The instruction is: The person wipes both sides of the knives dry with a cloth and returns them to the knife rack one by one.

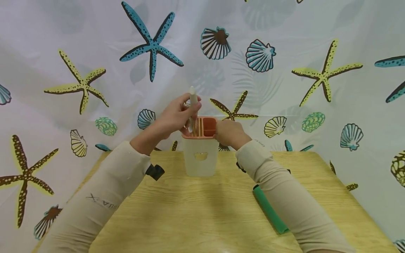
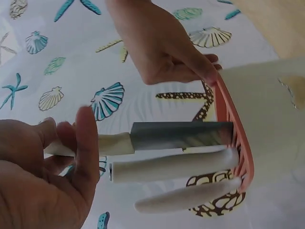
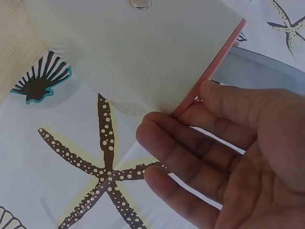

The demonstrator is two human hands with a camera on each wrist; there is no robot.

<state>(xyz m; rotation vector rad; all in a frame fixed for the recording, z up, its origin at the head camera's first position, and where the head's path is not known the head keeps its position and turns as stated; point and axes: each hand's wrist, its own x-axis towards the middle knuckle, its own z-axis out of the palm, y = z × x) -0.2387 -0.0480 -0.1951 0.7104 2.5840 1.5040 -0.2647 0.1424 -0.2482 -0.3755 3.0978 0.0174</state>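
Observation:
A cream knife holder [image 1: 200, 160] with an orange-pink slotted top stands upright at the table's far side. My left hand [image 2: 52, 167] grips the pale handle of a kitchen knife [image 2: 181, 135]. Much of its grey blade shows above the holder; the tip end is down in a slot. Two more pale handles [image 2: 174, 164] stick out of the slots beside it. My right hand [image 3: 214, 138] pinches the holder's rim [image 3: 209, 69] at the right side between thumb and fingers. In the head view, the left hand [image 1: 177, 116] is above the slots and the blade is mostly hidden.
A green rolled or folded item [image 1: 270, 211] with a dark end lies on the wooden table [image 1: 190, 218], beside my right forearm. A white sheet [image 1: 202, 80] printed with starfish and shells hangs directly behind the holder and along both sides.

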